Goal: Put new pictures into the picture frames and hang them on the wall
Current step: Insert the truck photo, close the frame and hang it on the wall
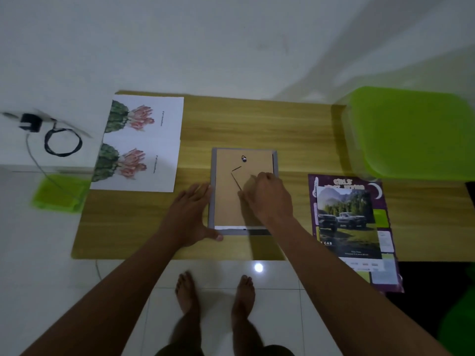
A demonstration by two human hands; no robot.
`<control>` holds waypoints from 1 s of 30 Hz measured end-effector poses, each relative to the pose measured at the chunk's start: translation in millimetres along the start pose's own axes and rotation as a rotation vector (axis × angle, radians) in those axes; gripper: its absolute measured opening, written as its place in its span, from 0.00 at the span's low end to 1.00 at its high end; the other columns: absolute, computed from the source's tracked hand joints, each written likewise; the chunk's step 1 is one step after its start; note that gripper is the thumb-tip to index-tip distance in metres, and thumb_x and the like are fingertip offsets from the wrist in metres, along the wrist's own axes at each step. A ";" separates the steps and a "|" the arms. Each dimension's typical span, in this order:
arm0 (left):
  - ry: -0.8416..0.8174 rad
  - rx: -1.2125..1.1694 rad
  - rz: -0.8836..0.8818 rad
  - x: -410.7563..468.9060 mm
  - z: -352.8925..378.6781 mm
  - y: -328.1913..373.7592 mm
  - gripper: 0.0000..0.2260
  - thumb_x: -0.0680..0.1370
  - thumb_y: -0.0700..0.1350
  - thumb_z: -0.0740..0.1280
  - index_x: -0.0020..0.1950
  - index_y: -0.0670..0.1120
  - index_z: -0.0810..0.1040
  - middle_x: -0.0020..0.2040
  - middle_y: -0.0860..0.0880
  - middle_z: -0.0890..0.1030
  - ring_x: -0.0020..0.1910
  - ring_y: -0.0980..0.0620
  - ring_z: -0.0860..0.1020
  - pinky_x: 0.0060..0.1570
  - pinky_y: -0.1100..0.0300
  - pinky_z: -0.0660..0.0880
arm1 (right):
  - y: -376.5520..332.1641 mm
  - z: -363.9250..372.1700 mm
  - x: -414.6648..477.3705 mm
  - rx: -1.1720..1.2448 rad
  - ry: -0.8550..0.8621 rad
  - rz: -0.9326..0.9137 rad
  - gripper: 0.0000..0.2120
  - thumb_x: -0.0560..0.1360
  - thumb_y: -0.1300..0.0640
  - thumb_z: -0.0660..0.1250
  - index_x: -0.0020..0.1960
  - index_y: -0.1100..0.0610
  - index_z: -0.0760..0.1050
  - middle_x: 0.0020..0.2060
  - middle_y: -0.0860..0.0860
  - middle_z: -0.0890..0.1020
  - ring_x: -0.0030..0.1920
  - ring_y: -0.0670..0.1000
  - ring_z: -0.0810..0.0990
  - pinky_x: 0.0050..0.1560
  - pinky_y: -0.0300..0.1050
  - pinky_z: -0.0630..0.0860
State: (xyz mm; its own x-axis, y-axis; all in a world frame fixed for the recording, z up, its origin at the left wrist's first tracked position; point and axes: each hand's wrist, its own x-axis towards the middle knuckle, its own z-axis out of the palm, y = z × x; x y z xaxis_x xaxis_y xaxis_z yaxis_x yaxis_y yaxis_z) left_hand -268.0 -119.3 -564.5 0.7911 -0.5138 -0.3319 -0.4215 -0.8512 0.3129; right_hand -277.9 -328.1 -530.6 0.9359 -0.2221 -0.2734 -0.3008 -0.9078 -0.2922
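A grey-edged rectangular picture frame point(243, 191) lies face down on the light wooden surface point(303, 140), its brown cardboard backing up, directly between the two hands. The left hand point(191, 214) lies flat and spread wide on the surface against the frame's left edge, the thumb reaching along the near left corner; it grips nothing. The right hand point(267, 196) rests on the backing with its fingers curled inward toward the thin dark stand leg point(236, 177) hinged to the board; whether the fingertips pinch anything cannot be told, since the knuckles hide them. Beyond the right hand, near the frame's far edge, sits a small metal hanging loop point(243, 158). Well to the left of the left hand and farther away lies a white sheet printed with two pink cactus-flower pictures point(144, 142), one above the other. To the right of the right hand, apart from the frame, lies a purple-bordered magazine page point(356, 232) with a photo of trucks before mountains point(347, 217) on top of it. Farther right and beyond stands a translucent bright green plastic box point(413, 132). Off the surface to the far left, a black coiled cable with a plug point(51, 134) lies near a smaller green lid point(60, 192). Bare feet point(216, 294) stand on the white tiled floor below the hands.
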 end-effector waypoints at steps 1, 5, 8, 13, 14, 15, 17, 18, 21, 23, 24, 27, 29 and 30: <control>0.000 -0.002 0.000 0.3 0.0 0.2 0.59 0.61 0.73 0.69 0.80 0.44 0.47 0.80 0.49 0.49 0.79 0.49 0.46 0.76 0.51 0.49 | 2.6 2.2 -1.1 -0.014 -0.002 -0.015 0.28 0.76 0.40 0.67 0.64 0.61 0.71 0.61 0.56 0.76 0.62 0.56 0.74 0.53 0.50 0.76; 0.004 0.000 0.001 0.4 -1.0 0.9 0.58 0.61 0.73 0.69 0.80 0.44 0.48 0.80 0.49 0.49 0.79 0.49 0.46 0.76 0.51 0.49 | 10.1 6.1 -3.8 -0.045 0.013 -0.053 0.32 0.75 0.38 0.68 0.66 0.62 0.70 0.63 0.57 0.74 0.64 0.56 0.72 0.56 0.50 0.76; -0.003 0.007 -0.002 -0.2 -1.9 1.9 0.58 0.61 0.74 0.67 0.80 0.45 0.47 0.80 0.49 0.48 0.79 0.49 0.45 0.76 0.50 0.49 | 13.7 9.0 -6.5 -0.066 0.036 -0.111 0.32 0.75 0.38 0.66 0.67 0.62 0.70 0.63 0.57 0.74 0.64 0.56 0.71 0.59 0.50 0.75; -0.011 0.008 -0.014 -1.3 -3.6 3.9 0.57 0.62 0.74 0.67 0.80 0.45 0.46 0.80 0.49 0.47 0.79 0.50 0.44 0.77 0.50 0.49 | 23.8 17.9 -15.9 -0.081 0.010 -0.184 0.35 0.77 0.35 0.62 0.69 0.63 0.68 0.69 0.60 0.71 0.71 0.59 0.68 0.70 0.51 0.68; -0.011 0.001 -0.018 -1.7 -4.2 4.4 0.57 0.62 0.73 0.68 0.80 0.46 0.46 0.80 0.50 0.47 0.79 0.50 0.43 0.77 0.51 0.48 | 25.9 19.1 -18.3 -0.087 -0.001 -0.205 0.34 0.78 0.36 0.60 0.70 0.64 0.67 0.71 0.62 0.69 0.73 0.60 0.65 0.72 0.53 0.65; -0.011 -0.007 -0.021 -2.3 -5.0 5.0 0.57 0.62 0.73 0.68 0.80 0.46 0.46 0.80 0.50 0.47 0.79 0.50 0.43 0.77 0.52 0.48 | 28.6 20.3 -20.7 -0.091 -0.009 -0.236 0.32 0.79 0.38 0.59 0.70 0.64 0.67 0.72 0.63 0.68 0.75 0.62 0.63 0.74 0.55 0.62; -0.005 -0.018 -0.023 -3.7 -6.8 6.8 0.57 0.62 0.72 0.69 0.80 0.46 0.46 0.80 0.50 0.47 0.78 0.50 0.43 0.75 0.53 0.47 | 36.4 22.0 -24.4 -0.094 -0.036 -0.313 0.28 0.82 0.41 0.56 0.72 0.60 0.65 0.74 0.63 0.64 0.77 0.62 0.58 0.77 0.58 0.56; -0.001 -0.023 -0.023 -4.1 -7.8 7.8 0.57 0.63 0.71 0.70 0.80 0.46 0.47 0.80 0.51 0.47 0.78 0.51 0.43 0.75 0.55 0.46 | 40.8 22.6 -25.6 -0.093 -0.061 -0.347 0.27 0.83 0.42 0.55 0.74 0.59 0.63 0.76 0.61 0.62 0.78 0.60 0.56 0.78 0.57 0.52; -0.008 -0.032 -0.030 -5.0 -10.7 10.7 0.57 0.63 0.70 0.71 0.80 0.46 0.47 0.80 0.51 0.46 0.78 0.51 0.43 0.74 0.57 0.46 | 51.2 23.4 -27.1 -0.079 -0.131 -0.407 0.27 0.83 0.43 0.54 0.77 0.57 0.60 0.78 0.58 0.58 0.79 0.55 0.52 0.77 0.47 0.42; -0.011 -0.038 -0.039 -5.8 -12.0 12.6 0.56 0.63 0.70 0.71 0.80 0.46 0.46 0.80 0.51 0.46 0.78 0.51 0.43 0.74 0.57 0.46 | 52.0 21.0 -27.8 -0.088 -0.130 -0.423 0.29 0.82 0.41 0.54 0.78 0.56 0.59 0.79 0.57 0.58 0.79 0.55 0.52 0.76 0.47 0.42; -0.011 -0.036 -0.042 -5.7 -12.4 12.9 0.57 0.63 0.70 0.71 0.79 0.46 0.46 0.80 0.51 0.46 0.78 0.51 0.43 0.74 0.57 0.46 | 51.2 19.8 -28.2 -0.094 -0.131 -0.428 0.32 0.81 0.38 0.55 0.78 0.57 0.59 0.79 0.57 0.57 0.79 0.56 0.52 0.77 0.49 0.44; -0.016 -0.026 -0.052 -5.9 -12.3 13.0 0.57 0.62 0.70 0.71 0.80 0.46 0.46 0.80 0.51 0.47 0.78 0.51 0.43 0.75 0.55 0.48 | 50.2 16.0 -28.9 -0.119 -0.187 -0.436 0.42 0.77 0.31 0.56 0.79 0.58 0.55 0.80 0.55 0.50 0.80 0.55 0.48 0.78 0.52 0.44; -0.027 -0.034 -0.061 -5.6 -12.5 14.1 0.57 0.62 0.70 0.71 0.80 0.47 0.45 0.80 0.51 0.46 0.78 0.51 0.43 0.75 0.55 0.48 | 51.1 14.7 -26.9 -0.168 -0.224 -0.448 0.45 0.76 0.29 0.56 0.80 0.59 0.51 0.80 0.55 0.48 0.80 0.56 0.45 0.77 0.52 0.41; -0.033 -0.037 -0.062 -4.6 -12.7 14.1 0.57 0.62 0.70 0.71 0.79 0.47 0.45 0.80 0.52 0.46 0.78 0.52 0.43 0.75 0.55 0.48 | 51.3 14.2 -25.1 -0.184 -0.236 -0.449 0.45 0.76 0.29 0.56 0.80 0.59 0.50 0.80 0.55 0.48 0.80 0.56 0.45 0.77 0.52 0.41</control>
State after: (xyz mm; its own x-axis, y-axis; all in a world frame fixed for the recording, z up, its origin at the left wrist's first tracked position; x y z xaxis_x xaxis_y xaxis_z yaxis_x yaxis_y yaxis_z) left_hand -271.9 -127.6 -547.2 0.8000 -0.4639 -0.3805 -0.3549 -0.8772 0.3232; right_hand -319.3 -364.0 -551.7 0.8920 0.2691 -0.3633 0.1763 -0.9470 -0.2686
